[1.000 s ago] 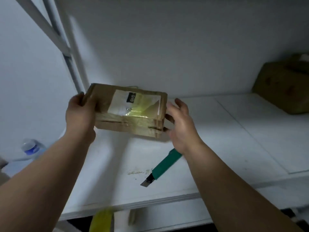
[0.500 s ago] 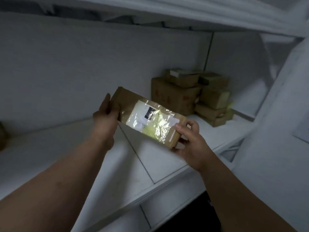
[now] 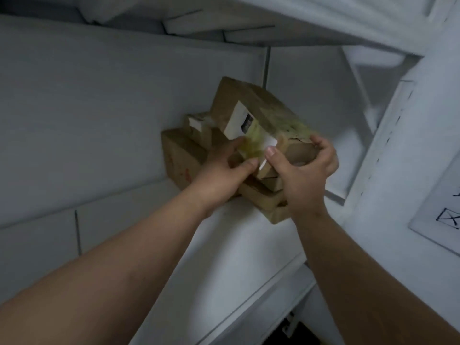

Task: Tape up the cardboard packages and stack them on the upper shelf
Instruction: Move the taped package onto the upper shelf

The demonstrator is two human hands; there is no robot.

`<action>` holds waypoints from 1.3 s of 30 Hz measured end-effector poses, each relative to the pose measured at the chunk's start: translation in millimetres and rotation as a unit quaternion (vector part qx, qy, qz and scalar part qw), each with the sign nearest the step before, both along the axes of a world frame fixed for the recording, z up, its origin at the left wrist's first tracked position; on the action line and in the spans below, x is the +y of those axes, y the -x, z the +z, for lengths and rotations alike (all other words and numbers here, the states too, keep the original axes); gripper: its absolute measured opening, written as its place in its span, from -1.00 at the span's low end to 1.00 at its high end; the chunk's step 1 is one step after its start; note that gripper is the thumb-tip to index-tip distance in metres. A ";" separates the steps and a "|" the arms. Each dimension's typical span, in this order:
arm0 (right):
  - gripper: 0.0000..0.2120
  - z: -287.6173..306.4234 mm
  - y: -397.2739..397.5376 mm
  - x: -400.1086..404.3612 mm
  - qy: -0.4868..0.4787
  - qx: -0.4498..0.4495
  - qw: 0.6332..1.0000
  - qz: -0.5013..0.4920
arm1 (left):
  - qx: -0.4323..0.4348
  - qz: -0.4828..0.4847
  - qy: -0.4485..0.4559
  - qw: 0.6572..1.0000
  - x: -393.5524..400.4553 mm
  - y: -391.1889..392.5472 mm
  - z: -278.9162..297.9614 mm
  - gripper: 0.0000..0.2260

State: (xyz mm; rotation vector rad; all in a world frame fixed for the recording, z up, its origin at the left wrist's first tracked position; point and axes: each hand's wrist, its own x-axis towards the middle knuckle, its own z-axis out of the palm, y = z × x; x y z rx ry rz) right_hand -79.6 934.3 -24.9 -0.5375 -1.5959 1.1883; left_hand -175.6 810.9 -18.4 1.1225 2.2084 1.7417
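In the head view, the left hand (image 3: 224,168) and right hand (image 3: 305,170) each grip the near end of the taped cardboard package (image 3: 258,115), tilted above the stacked packages (image 3: 181,155); level it before releasing onto the shelf (image 3: 224,245) stack.

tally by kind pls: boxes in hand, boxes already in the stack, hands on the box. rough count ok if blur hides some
Taped package held in hands: 1
Cardboard boxes visible in the stack on the shelf: at least 4, namely the large box, the labelled box and two low boxes; blur and the hands hide any others
Hands on the held package: 2, left hand and right hand
Total: 7
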 end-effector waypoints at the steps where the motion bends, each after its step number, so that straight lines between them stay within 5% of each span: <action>1: -0.21 1.9 7.0 10.3 -0.005 -0.004 1.000 -0.010 | 0.014 -0.016 0.022 1.000 10.2 4.5 2.3 -0.45; 5: -0.10 13.1 42.5 63.2 -0.019 -0.032 0.999 -0.036 | 0.026 -0.034 0.070 0.997 66.0 24.5 14.7 -0.40; 7: -0.08 18.4 58.2 83.1 -0.023 -0.043 0.998 -0.027 | 0.104 0.011 0.165 0.981 92.9 39.1 20.5 -0.37; 11: -0.27 28.9 101.3 121.6 -0.085 -0.100 0.991 0.017 | 0.235 0.209 0.348 0.883 131.1 75.4 38.1 -0.43; 16: -0.29 22.2 123.9 156.2 -0.151 -0.325 0.931 0.077 | 0.207 0.275 0.350 0.871 140.8 82.2 35.8 -0.42; 21: -0.24 43.6 112.5 143.6 -0.193 -0.294 0.936 0.025 | 0.201 0.285 0.346 0.871 98.0 62.6 23.1 -0.40; 25: -0.52 41.3 99.9 67.8 -0.306 -0.234 0.920 0.079 | 0.152 0.350 0.321 0.867 29.4 50.2 22.5 -0.39; 30: -0.68 5.5 102.0 -70.0 -0.397 -0.214 0.852 0.265 | 0.111 0.429 0.303 0.844 -115.6 20.7 1.7 -0.44; 39: -0.65 -70.9 73.2 -384.3 -0.320 -0.279 0.743 0.518 | -0.044 0.570 0.358 0.738 -453.0 -79.9 -36.2 -0.47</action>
